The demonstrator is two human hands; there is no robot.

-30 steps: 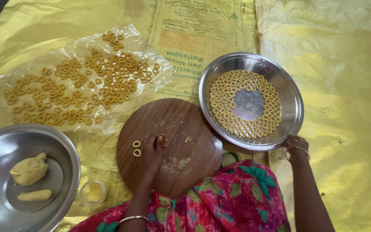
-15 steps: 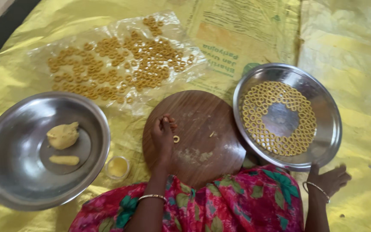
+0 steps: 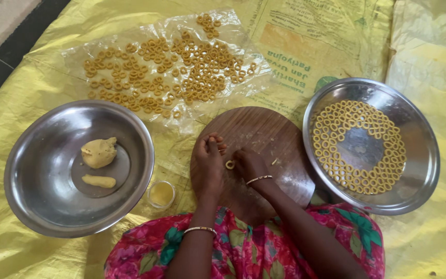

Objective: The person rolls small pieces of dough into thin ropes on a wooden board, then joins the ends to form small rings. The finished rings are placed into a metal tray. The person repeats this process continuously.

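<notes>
**Both hands met over a dough ring on the round board**

A crinkled yellow plastic sheet (image 3: pixel 440 62) covered the floor, with a dark strip and pale flooring showing at the far left corner. Beyond the hands, slightly to their right, lay a flattened yellow sack (image 3: pixel 305 46) with green printed lettering and an orange panel, seen upside down. Beyond the hands to their left, a clear plastic sheet (image 3: pixel 78 51) carried many small dough rings (image 3: pixel 181 72) spread loosely.

The round wooden board (image 3: pixel 264 129) sat directly under the hands. The left hand (image 3: pixel 210 163) rested palm down on the board, fingers pointing away from the person. The right hand (image 3: pixel 249 164) lay just beside it, fingers curled towards the left. Between them, touching or nearly touching both sets of fingertips, lay a single dough ring (image 3: pixel 229 165); neither hand visibly clamped it, and whether the right fingers pinched it I could not tell.

To the right of the right hand stood a steel plate (image 3: pixel 424 155) lined with rings in circles. Left of the left hand stood a steel bowl (image 3: pixel 32 170) holding a dough lump (image 3: pixel 99 152) and a short dough roll (image 3: pixel 99 181). A small cup of yellow liquid (image 3: pixel 161 194) stood near the left wrist.
</notes>
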